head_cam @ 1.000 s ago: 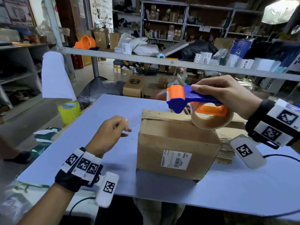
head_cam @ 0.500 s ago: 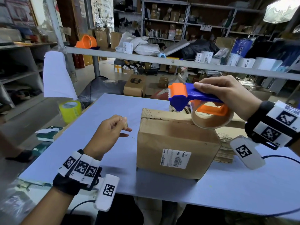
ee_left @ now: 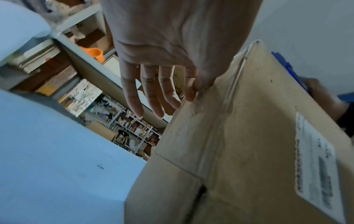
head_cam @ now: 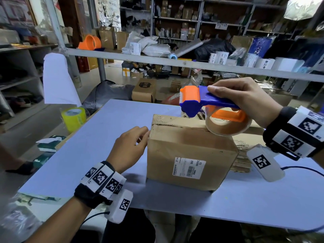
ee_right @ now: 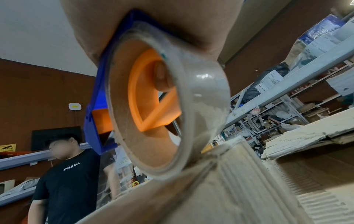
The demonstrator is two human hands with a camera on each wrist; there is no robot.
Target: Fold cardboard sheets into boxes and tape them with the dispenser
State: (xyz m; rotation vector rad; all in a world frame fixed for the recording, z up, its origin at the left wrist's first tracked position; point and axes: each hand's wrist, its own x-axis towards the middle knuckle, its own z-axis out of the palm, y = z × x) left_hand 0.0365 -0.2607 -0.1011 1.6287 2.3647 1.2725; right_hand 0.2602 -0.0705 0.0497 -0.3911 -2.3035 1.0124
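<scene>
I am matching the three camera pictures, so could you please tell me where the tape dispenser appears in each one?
Head: tape dispenser right of centre, held by the right hand above the cardboard box.
Left wrist: only a blue sliver at the right edge, beyond the box.
Right wrist: fills the centre.
Shared landmark: the cardboard box.

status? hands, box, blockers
Left hand open, fingertips at box upper left edge. Right hand grips tape dispenser, roll on box top. Nothing blocking.
</scene>
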